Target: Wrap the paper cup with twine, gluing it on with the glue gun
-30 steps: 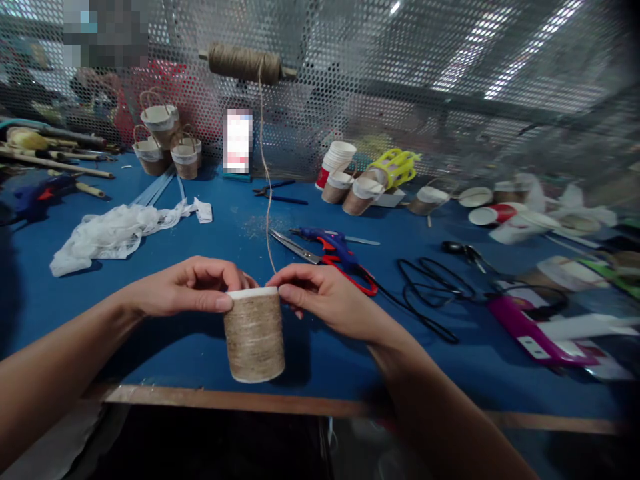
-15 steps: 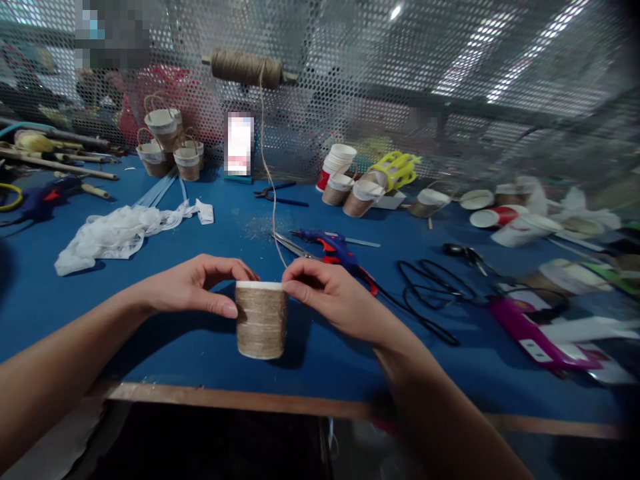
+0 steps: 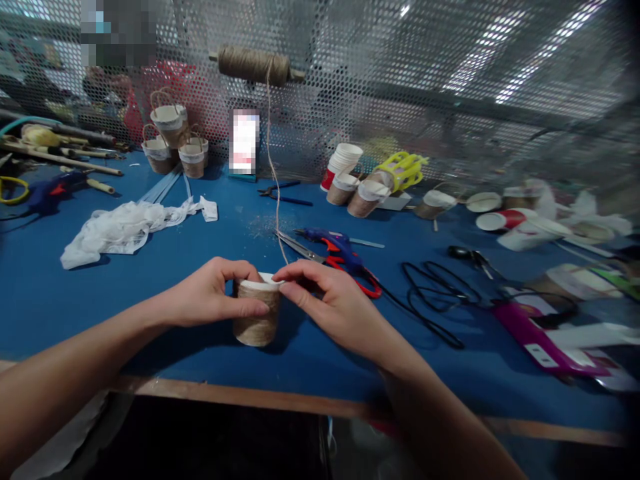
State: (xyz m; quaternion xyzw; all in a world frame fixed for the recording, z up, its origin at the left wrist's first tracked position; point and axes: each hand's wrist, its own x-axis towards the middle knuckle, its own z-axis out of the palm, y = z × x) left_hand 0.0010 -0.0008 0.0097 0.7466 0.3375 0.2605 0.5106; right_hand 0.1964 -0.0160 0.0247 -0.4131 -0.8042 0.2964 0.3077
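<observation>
A paper cup wrapped in brown twine, with a white rim showing, stands a little tilted near the table's front edge. My left hand grips its wall, thumb on the outside and fingers over the rim. At the right side of the rim, my right hand is closed in a pinch on the twine, touching the cup. That strand hangs down from a twine spool and passes behind my right fingers, which hide its end. Scissors and a blue glue gun lie just beyond.
White lace lies at left, with finished little baskets behind it. Pliers, stacked paper cups and more wrapped cups stand farther back. A black cable and a purple power strip lie at right.
My left hand has moved right, its fingers now inside the rim and its thumb across the cup's front. The cup has shifted slightly left and tilted, and my right hand stays at the rim.
</observation>
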